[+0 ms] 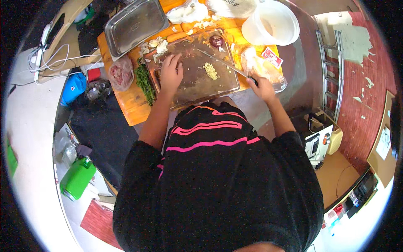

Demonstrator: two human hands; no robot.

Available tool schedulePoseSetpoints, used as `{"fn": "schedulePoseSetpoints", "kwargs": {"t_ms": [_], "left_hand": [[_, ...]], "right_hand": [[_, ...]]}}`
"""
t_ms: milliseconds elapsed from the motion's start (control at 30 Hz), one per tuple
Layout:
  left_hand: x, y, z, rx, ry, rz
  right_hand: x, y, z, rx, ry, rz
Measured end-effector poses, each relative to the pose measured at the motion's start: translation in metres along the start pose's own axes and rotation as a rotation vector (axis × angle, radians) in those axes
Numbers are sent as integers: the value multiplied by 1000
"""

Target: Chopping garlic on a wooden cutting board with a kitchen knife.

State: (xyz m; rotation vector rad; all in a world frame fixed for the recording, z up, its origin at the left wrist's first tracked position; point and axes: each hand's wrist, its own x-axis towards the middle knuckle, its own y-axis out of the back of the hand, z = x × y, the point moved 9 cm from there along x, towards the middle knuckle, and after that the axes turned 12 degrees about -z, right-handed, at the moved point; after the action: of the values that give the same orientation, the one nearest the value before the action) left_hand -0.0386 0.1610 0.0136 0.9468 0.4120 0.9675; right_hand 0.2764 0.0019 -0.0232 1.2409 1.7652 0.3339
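Note:
My right hand is closed around the dark handle of a kitchen knife, whose long blade reaches up and left over the cutting board. Beneath the blade lies a small heap of chopped garlic. My left hand rests at the board's left side, fingers apart, with nothing seen in it. A red onion sits near the board's top right corner. Garlic skins lie at its upper left, and orange peelings are scattered along the top edge. A bunch of green herbs lies left of the board.
On the wooden table are a steel tray, a bag of what looks like minced meat, a white plastic bucket, plastic bags and a red-and-white packet. A metal ladder leans at the right wall.

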Motion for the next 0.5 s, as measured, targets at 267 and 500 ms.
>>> {"fn": "schedulePoseSetpoints", "kwargs": {"t_ms": [267, 500], "left_hand": [[-78, 4, -34, -167, 221, -129], [-98, -14, -34, -276, 99, -317]], "right_hand": [[-45, -64, -12, 268, -100, -62], [-53, -130, -82, 290, -17, -107]]}}
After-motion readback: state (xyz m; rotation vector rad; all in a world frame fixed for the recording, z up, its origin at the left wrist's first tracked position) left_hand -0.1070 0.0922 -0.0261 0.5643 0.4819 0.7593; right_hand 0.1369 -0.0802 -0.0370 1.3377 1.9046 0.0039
